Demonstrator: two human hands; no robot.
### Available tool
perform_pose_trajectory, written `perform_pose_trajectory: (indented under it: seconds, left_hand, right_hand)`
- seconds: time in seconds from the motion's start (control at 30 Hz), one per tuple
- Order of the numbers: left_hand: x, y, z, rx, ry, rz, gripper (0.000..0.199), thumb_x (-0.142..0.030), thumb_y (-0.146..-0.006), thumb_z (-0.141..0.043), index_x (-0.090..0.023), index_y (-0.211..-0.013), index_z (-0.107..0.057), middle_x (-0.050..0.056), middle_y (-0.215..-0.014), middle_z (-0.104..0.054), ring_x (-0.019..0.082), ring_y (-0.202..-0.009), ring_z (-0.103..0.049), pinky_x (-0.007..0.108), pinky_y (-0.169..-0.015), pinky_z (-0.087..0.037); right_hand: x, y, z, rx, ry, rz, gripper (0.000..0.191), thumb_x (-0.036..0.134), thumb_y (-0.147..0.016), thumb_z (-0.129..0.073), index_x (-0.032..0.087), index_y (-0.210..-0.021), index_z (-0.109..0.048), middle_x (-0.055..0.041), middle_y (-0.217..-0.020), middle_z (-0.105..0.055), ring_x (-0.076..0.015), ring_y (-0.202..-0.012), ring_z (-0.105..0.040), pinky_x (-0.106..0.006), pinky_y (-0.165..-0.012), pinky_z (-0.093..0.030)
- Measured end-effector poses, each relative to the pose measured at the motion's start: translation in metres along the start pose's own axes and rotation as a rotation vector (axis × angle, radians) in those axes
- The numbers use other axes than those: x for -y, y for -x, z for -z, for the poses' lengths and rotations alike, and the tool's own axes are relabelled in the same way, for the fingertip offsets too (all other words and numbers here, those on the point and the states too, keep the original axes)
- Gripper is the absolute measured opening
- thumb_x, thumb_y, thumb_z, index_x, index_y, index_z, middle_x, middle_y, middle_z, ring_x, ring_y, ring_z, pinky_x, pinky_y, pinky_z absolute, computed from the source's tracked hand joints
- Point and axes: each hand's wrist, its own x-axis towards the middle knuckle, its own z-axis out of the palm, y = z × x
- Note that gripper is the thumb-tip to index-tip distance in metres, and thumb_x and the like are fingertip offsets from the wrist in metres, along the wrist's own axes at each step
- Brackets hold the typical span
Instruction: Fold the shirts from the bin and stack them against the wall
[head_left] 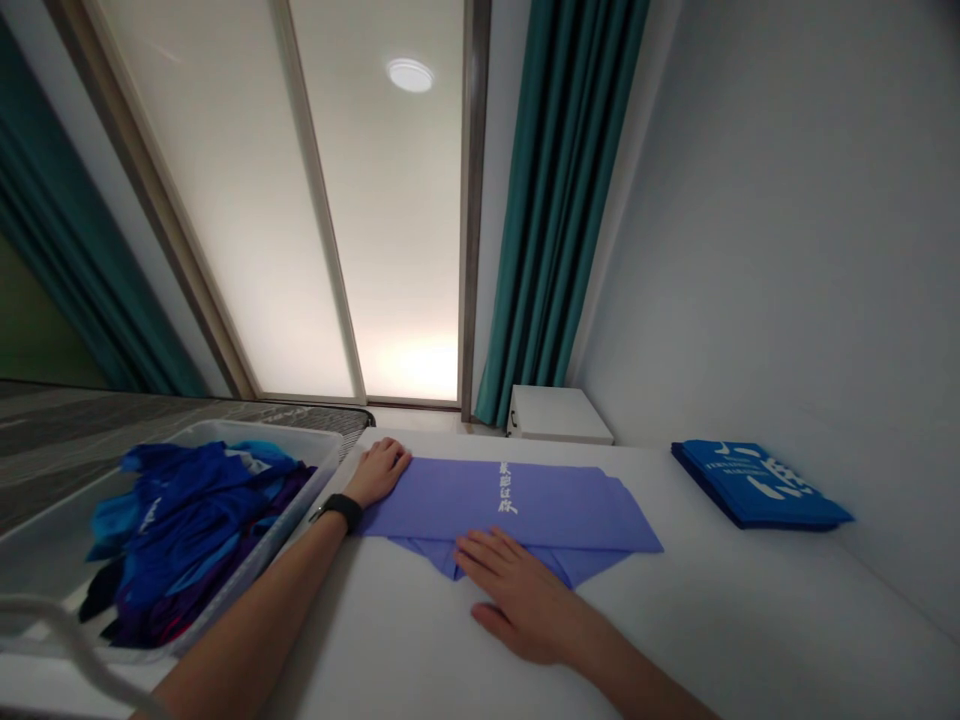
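1. The left grip (379,472) lay flat and open, its fingers together and unclamped, on the left end of the lavender folded shirt (517,505). A black wristband (339,511) circled the wrist just behind it.
2. The right grip (521,600) rested open on the near folded edge of the shirt, with its fingers spread apart and pressing down rather than pinching. The heel of that hand sat on the white tabletop (712,625).
3. The shirt lay flat in the middle of the tabletop, between the two grips, with its long side running left to right. White vertical characters (508,488) ran across its upper layer, and two pointed flaps of the same cloth stuck out along its near edge.
4. To the left, just beside the tabletop, stood a pale plastic bin (262,432) heaped with crumpled blue, teal and purple clothes (195,535).
5. Well to the right lay a folded bright-blue garment (757,487) with white lettering, apart from the shirt.
6. Beyond the far end of the tabletop stood a small white cabinet (559,415), next to teal curtains (559,200) and a frosted glass door (225,200).
7. A white cord (60,622) crossed the near left corner of the view.
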Motion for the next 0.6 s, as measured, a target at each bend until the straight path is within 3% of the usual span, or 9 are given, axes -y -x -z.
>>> perform_pose_trajectory:
  seconds: [0.1, 0.23, 0.6]
  left_hand:
    - [0.0016, -0.0015, -0.001, 0.003, -0.003, 0.002, 0.033, -0.041, -0.095, -0.034, -0.02, -0.093, -0.059, 0.01, -0.112, -0.059, 0.027, -0.108, -0.052, 0.045, -0.094, -0.04]
    - [0.0035, -0.0035, -0.002, 0.012, -0.004, 0.014, 0.033, -0.041, -0.095, -0.034, -0.02, -0.093, -0.059, 0.01, -0.114, -0.059, 0.027, -0.109, -0.052, 0.047, -0.094, -0.039]
    - [-0.001, -0.0068, -0.0008, 0.021, -0.022, 0.059, 0.03, -0.04, -0.094, -0.038, -0.019, -0.094, -0.06, 0.01, -0.112, -0.061, 0.027, -0.11, -0.052, 0.046, -0.094, -0.039]
  right_hand:
    - [0.0108, -0.0023, 0.0013, 0.093, -0.048, 0.057, 0.063, 0.045, -0.098, -0.041, 0.021, -0.153, -0.021, -0.0064, -0.157, -0.027, -0.0184, -0.145, -0.021, -0.041, -0.121, -0.009]
    - [0.0124, -0.0032, 0.0032, 0.114, -0.099, 0.042, 0.065, 0.047, -0.097, -0.041, 0.021, -0.153, -0.021, -0.0068, -0.157, -0.026, -0.0179, -0.145, -0.02, -0.041, -0.121, -0.003]
    - [0.0098, -0.0014, 0.001, 0.14, -0.129, 0.046, 0.07, 0.049, -0.095, -0.045, 0.02, -0.153, -0.019, -0.0074, -0.158, -0.023, -0.0195, -0.146, -0.018, -0.04, -0.121, -0.002]
